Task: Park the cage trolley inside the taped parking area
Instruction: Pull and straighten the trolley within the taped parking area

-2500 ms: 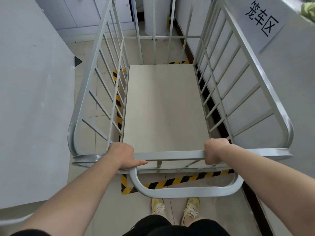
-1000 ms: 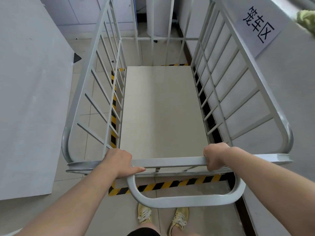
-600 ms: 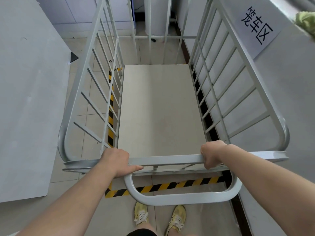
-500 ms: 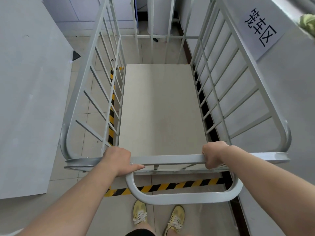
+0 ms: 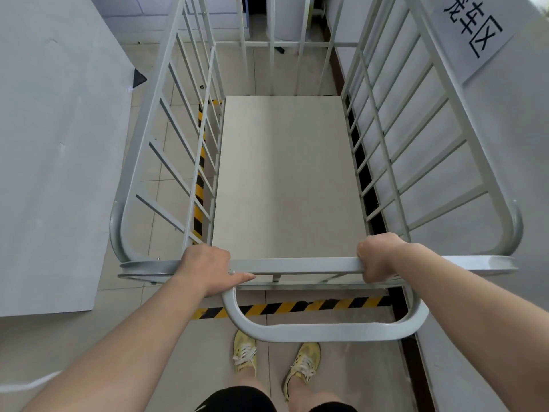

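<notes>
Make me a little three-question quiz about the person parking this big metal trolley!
1. True or false: both hands grip the cage trolley's top rail.
2. What colours are the stripes of the floor tape?
3. The paper sign hangs on the wall to the person's: A) left B) right

Key:
1. True: the left hand and right hand are both closed on the rail.
2. Yellow and black.
3. B

I see a grey metal cage trolley [image 5: 289, 185], barred sides, bare deck. It stands upright inside the yellow-black floor tape [image 5: 292, 307].
</notes>
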`<action>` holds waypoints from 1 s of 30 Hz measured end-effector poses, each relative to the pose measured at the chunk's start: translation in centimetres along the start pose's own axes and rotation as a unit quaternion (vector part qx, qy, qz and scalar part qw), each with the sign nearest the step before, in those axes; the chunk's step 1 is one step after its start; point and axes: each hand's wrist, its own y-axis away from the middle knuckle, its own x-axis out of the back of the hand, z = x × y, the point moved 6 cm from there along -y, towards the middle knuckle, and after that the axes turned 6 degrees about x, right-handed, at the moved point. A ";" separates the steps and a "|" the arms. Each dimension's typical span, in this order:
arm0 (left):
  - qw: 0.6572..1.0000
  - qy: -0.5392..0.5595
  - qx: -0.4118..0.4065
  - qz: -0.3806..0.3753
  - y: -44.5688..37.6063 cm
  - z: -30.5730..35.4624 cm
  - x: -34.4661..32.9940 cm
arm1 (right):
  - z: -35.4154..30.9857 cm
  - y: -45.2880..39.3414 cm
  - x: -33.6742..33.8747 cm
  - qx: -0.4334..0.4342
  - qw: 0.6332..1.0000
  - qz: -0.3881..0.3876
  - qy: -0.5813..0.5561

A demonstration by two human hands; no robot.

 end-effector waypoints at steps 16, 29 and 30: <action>0.966 0.210 0.083 -0.122 -0.3 -10.0 -5.0 | -0.7 0.3 -0.7 -0.121 0.984 0.105 -0.075; 0.967 0.215 0.054 -0.122 1.1 -10.4 -6.3 | -1.9 0.1 -2.0 -0.041 0.998 0.033 -0.030; 0.968 0.213 0.053 -0.121 1.3 -10.3 -6.3 | -1.9 0.2 -2.1 -0.033 0.999 0.028 -0.029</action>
